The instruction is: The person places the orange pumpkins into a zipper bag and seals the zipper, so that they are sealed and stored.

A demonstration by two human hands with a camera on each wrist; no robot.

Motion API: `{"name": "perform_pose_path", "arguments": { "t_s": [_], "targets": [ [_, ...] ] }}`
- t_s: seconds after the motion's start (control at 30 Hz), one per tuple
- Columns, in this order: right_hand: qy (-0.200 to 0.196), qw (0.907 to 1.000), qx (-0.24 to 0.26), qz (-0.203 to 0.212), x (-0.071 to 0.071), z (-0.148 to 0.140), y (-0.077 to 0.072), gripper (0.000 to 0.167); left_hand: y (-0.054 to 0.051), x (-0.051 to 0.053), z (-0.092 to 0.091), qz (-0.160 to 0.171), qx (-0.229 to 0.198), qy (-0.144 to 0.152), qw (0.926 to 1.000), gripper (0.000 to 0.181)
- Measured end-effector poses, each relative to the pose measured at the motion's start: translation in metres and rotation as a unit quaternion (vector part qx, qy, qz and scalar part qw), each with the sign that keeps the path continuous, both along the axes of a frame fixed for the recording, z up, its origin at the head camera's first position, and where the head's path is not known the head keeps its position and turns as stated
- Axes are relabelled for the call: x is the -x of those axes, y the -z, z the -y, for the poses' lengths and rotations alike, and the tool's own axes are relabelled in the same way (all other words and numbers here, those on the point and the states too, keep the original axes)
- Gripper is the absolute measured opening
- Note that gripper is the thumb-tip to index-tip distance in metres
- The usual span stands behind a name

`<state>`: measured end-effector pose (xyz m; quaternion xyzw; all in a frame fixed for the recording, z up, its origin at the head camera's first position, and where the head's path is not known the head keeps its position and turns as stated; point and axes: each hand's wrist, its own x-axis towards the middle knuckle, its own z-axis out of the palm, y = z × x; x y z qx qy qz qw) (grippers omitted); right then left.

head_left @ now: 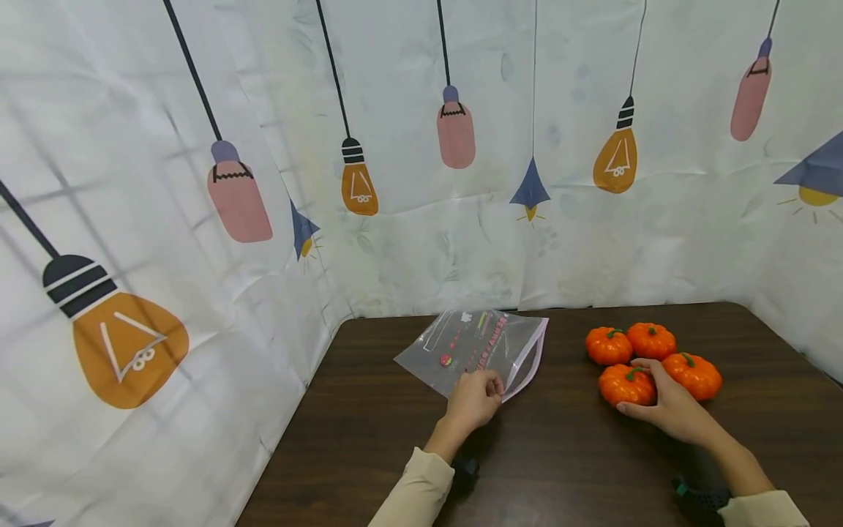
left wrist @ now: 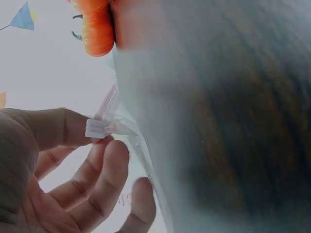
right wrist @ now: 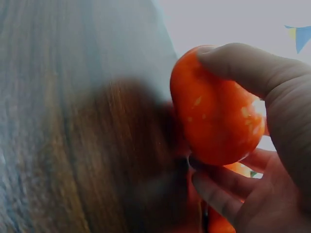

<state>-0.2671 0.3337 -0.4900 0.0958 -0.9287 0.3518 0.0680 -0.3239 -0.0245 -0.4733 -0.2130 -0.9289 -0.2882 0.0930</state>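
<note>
A clear zip bag (head_left: 428,362) with pink print and a pink-edged mouth lies on the left part of the table, its mouth to the right. My left hand (head_left: 473,401) pinches the bag's near corner at the mouth. In the left wrist view, thumb and index finger hold the white slider (left wrist: 97,128) at the end of the zip. Over on the right, my right hand (head_left: 675,411) grips a small orange pumpkin (head_left: 624,386) with a green stem. The right wrist view has the thumb on one side of this pumpkin (right wrist: 218,111) and fingers on the other.
Close behind and beside the held one are more orange pumpkins: one at back left (head_left: 607,345), one at back right (head_left: 650,340) and one on the right (head_left: 694,377). The dark wooden table (head_left: 553,468) ends at a white curtain (head_left: 408,256) printed with lamps.
</note>
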Motion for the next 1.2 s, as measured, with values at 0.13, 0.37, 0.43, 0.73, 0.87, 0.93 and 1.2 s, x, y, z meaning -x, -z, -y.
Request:
{"name": "perform_pose_path", "arguments": {
  "t_s": [0.13, 0.37, 0.43, 0.73, 0.87, 0.93, 1.2],
  "targets": [
    [0.000, 1.0000, 0.009, -0.002, 0.001, 0.004, -0.005, 0.088, -0.002, -0.001, 0.000, -0.027, -0.002, -0.006, 0.9996, 0.015],
    [-0.004, 0.9999, 0.009, -0.001, 0.007, 0.013, -0.010, 0.091, -0.005, -0.004, 0.002, -0.026, 0.012, -0.012, 0.9995, 0.017],
    [-0.006, 1.0000, 0.008, -0.001, 0.008, 0.015, -0.012, 0.090, -0.006, -0.005, 0.002, -0.008, -0.002, 0.002, 1.0000, 0.017],
    [-0.016, 0.9997, 0.017, -0.007, 0.014, 0.027, -0.020, 0.089, -0.007, -0.002, 0.001, 0.020, -0.102, 0.002, 0.9946, 0.014],
    [-0.023, 0.9994, 0.025, -0.011, 0.017, 0.033, -0.022, 0.089, -0.006, 0.000, 0.000, 0.004, -0.122, -0.018, 0.9924, 0.015],
    [-0.025, 0.9992, 0.030, -0.010, 0.018, 0.036, -0.023, 0.089, -0.006, 0.001, -0.001, -0.002, -0.128, -0.029, 0.9913, 0.015],
    [-0.031, 0.9985, 0.045, -0.012, 0.026, 0.052, -0.028, 0.090, -0.005, 0.002, 0.001, 0.007, -0.144, -0.037, 0.9888, 0.014]
  ]
}}
